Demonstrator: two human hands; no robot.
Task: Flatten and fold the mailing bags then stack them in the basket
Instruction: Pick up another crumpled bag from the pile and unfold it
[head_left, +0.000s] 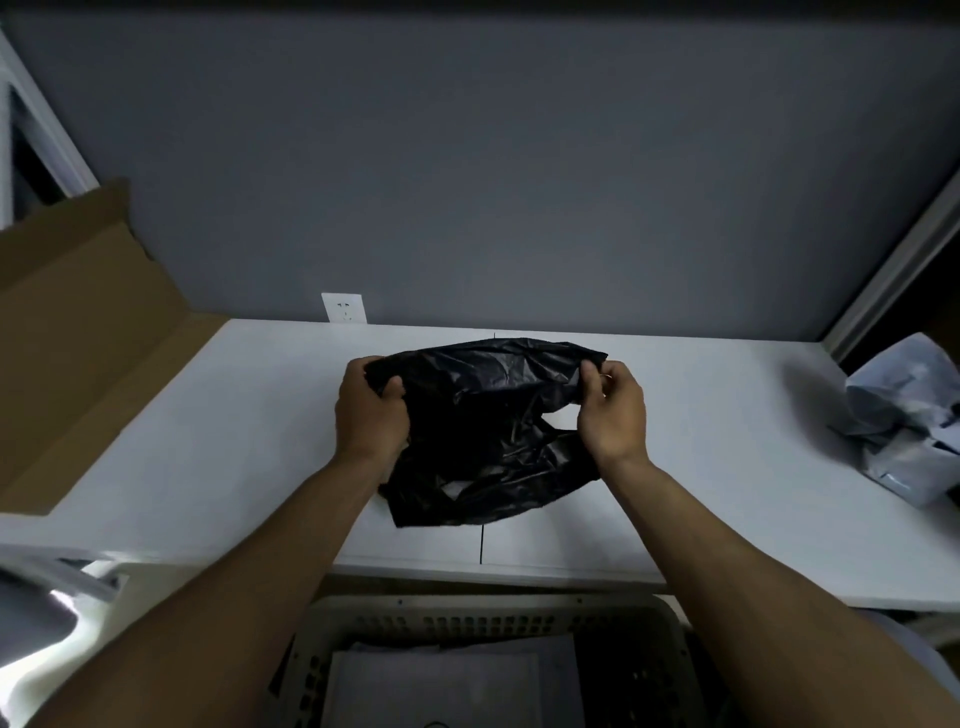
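A cardboard box (78, 338) sits at the white table's (234, 467) left, wall socket (344, 307) behind

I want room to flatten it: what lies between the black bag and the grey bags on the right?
Only bare white table, in the head view, between the black bag and the grey bags.

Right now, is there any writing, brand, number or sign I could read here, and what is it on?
No text can be read in this view.
On the black bag: no print shows.
On the box: bare cardboard, nothing written.
On the socket: only slots, no lettering.
On the pale bags at the right: dark patches, perhaps labels, too blurred to read.
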